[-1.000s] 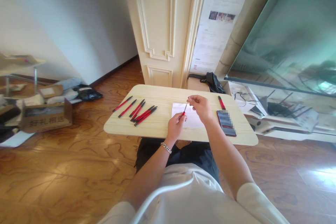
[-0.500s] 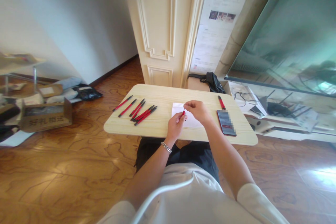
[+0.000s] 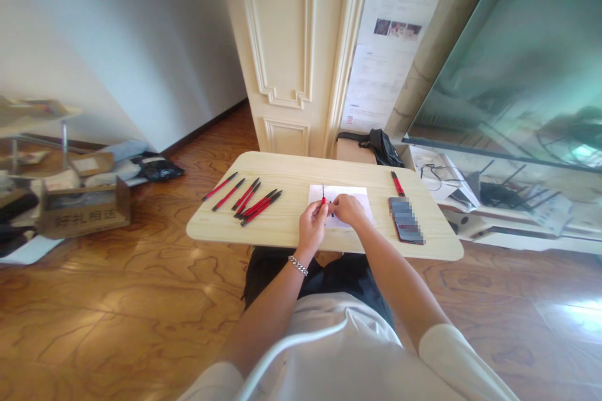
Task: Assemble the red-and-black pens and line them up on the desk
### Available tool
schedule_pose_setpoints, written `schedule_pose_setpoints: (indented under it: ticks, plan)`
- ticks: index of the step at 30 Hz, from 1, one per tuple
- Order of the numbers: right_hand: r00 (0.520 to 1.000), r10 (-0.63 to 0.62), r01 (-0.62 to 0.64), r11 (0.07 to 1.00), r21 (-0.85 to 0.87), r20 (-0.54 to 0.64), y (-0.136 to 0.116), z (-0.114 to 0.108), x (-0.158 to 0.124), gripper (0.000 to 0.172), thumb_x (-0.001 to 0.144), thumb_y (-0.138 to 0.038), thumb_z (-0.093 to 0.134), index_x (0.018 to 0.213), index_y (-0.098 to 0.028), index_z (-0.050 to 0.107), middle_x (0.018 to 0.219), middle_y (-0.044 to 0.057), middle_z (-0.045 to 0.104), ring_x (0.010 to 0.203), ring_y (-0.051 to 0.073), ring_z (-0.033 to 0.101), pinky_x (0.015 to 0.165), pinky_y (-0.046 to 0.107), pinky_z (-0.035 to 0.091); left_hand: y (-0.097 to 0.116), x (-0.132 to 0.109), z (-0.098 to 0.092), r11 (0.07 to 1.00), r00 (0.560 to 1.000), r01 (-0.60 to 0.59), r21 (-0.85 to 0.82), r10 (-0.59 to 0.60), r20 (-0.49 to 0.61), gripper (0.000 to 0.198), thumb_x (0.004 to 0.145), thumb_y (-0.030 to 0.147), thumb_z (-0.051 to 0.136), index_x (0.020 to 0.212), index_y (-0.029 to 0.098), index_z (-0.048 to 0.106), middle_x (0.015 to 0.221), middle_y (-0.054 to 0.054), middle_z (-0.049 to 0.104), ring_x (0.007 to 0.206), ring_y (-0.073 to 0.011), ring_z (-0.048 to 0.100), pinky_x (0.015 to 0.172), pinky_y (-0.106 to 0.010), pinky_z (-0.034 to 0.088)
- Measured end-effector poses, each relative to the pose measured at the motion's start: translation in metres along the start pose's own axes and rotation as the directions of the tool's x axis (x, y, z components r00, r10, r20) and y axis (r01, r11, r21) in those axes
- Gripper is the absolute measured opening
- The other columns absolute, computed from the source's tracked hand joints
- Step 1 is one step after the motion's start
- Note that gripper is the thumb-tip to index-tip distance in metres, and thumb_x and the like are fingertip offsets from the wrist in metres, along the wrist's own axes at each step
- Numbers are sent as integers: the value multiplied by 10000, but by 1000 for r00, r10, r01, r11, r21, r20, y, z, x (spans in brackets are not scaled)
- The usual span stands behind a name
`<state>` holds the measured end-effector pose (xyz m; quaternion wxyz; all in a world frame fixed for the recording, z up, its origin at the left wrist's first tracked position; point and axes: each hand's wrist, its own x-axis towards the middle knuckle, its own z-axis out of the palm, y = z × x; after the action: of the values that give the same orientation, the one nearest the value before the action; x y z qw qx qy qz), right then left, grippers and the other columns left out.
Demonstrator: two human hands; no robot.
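Fingers of the left hand (image 3: 312,223): closed in a pinch on a slim red pen part (image 3: 323,195), held upright with its thin tip pointing up, above a white paper sheet (image 3: 345,190). Fingers of the right hand (image 3: 347,210): bunched and bent inward just beside the left hand; whether they grip anything small cannot be told at this size. Sheet: flat on a pale wooden lap desk (image 3: 286,169), beneath both hands. To the left on the desk, a group of red-and-black pens (image 3: 258,205), lying loosely side by side at an angle. To the right, a single red pen (image 3: 397,183), then a dark smartphone (image 3: 405,220) with a pixelated face. Left wrist: silver chain bracelet (image 3: 298,265). Risk: a part this thin could slip from a loosening pinch and roll across the sheet; with the desk edge near, it could drop to the wooden floor (image 3: 141,326).
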<state>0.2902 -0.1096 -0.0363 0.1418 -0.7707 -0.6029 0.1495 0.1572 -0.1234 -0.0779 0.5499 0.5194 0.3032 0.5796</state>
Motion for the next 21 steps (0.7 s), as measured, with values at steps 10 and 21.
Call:
schedule_pose_setpoints:
  ticks: [10, 21]
  plan:
    - [996, -41, 71, 891, 448, -77, 16, -14, 15, 230, 786, -321, 543, 773, -141, 686, 676, 55, 674, 600, 136, 577, 549, 233, 380, -2, -1, 1, 1000, 1000, 12, -4, -12, 21, 352, 836, 434, 645, 1048, 153, 652, 917, -94, 716, 855, -201, 700, 847, -360, 554]
    - [911, -73, 389, 484, 784, -406, -16, -67, -5, 435, 767, -461, 629, 1088, -175, 562, 846, 70, 713, 640, 138, 598, 540, 238, 434, -3, 0, 0, 991, 999, 7, 131, -12, 42, 339, 841, 452, 622, 1033, 175, 661, 928, -80, 724, 872, -209, 698, 846, -365, 542]
